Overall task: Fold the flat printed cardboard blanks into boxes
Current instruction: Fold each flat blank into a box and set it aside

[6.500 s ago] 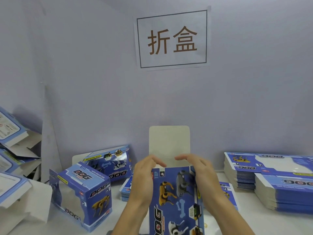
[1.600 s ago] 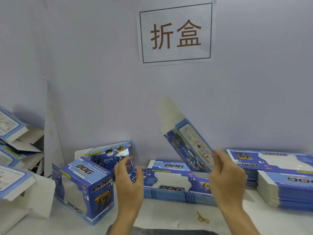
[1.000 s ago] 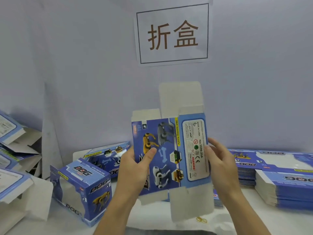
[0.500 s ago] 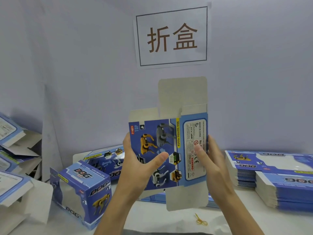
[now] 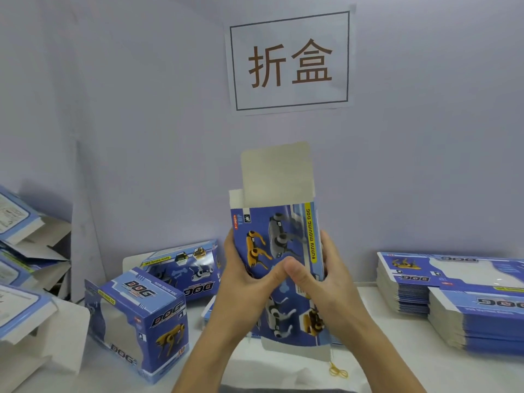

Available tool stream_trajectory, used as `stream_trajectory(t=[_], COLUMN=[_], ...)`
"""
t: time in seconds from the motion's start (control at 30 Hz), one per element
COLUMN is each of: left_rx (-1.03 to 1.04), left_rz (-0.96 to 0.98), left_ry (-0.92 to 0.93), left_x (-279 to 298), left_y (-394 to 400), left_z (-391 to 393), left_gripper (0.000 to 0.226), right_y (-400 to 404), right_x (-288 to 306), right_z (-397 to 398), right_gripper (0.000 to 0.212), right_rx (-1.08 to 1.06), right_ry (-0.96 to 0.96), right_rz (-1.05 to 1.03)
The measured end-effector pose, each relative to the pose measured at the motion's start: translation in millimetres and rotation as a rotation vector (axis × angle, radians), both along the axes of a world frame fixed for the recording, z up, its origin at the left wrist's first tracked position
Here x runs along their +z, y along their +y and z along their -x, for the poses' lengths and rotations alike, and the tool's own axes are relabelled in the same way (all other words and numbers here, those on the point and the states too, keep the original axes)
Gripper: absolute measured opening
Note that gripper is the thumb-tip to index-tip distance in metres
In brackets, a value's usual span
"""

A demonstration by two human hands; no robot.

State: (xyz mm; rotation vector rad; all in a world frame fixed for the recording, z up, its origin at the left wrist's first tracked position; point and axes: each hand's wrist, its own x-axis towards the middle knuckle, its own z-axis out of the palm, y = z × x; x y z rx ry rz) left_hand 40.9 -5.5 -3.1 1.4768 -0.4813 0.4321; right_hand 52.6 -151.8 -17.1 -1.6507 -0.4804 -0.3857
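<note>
- Both hands are raised in front of the wall, and one printed cardboard blank point(image 5: 279, 245) is gripped between them, held upright above the white table point(image 5: 397, 373)
- The blank's left edge is gripped by the left hand point(image 5: 241, 282); its fingers are curled behind the card and its thumb is pressed on the printed front
- The right edge is gripped by the right hand point(image 5: 326, 282) in the same manner, fingers wrapped behind and thumb laid on the front, so that the two thumbs meet near the middle of the panel
- A plain grey flap point(image 5: 276, 173) is seen standing straight up from the top of the blank, and another unprinted flap hangs at its lower end
- Two finished boxes point(image 5: 139, 319) are set on the table to the left of the hands, one nearer and one behind it against the wall
- Stacks of flat blanks point(image 5: 459, 302) are piled on the table at the right, well apart from the hands
- Further folded boxes with open flaps point(image 5: 19, 279) are heaped at the far left edge
- A yellow rubber band point(image 5: 337, 372) is seen lying on the table just below the held blank
- A paper sign point(image 5: 290, 61) with two printed characters is fixed to the wall above
</note>
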Motion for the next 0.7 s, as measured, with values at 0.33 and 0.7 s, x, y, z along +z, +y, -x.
stream_trajectory(t=[0.33,0.7], left_rx=[0.038,-0.022], left_rz=[0.136,0.034], left_ry=[-0.043,-0.062], left_x=[13.7,2.8], left_y=[8.8,-9.5], left_z=[4.7,8.3], left_gripper=[0.066,0.075], right_y=[-21.6,-17.5], right_x=[1.3,3.1], right_z=[0.0,-0.4], right_gripper=[0.073,0.078], right_rx=[0.137,-0.140], right_ry=[0.050,-0.207], right_rz=[-0.116,-0.260])
